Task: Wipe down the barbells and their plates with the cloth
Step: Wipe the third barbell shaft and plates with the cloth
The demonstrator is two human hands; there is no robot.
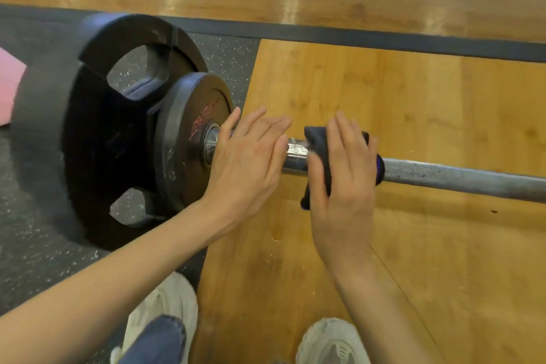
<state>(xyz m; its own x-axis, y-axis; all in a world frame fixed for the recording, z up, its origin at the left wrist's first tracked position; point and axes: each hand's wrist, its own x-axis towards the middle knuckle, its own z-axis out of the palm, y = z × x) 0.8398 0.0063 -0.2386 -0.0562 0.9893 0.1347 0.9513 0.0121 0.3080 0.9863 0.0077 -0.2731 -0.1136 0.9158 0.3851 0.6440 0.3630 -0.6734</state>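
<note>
While the right hand [344,174] presses a dark cloth [320,154] flat against the barbell [461,179], its fingers lie straight over the fabric rather than curled round it, so the cloth is held on the steel by pressure alone; the cloth drapes over the shaft just inboard of the shiny collar section [295,154], with a loose corner hanging below the bar. Beside it the left hand [249,156] rests on the bar with straight, relaxed fingers, next to the small plate [189,139], and grips nothing that can be seen. Behind the small plate sits a large plate [88,133] with cut-out handles, standing on the speckled rubber mat [26,245], while the shaft runs off to the right above the wooden floor [413,97]. Judging by where the cloth sits, the work in hand is the inner end of the shaft; whether the plates have had their wipe cannot be told, since the picture is blurred and no wet or clean streaks show. The knurled length to the right, the far end out of view, and probably both plate faces look like what is left to do
</note>
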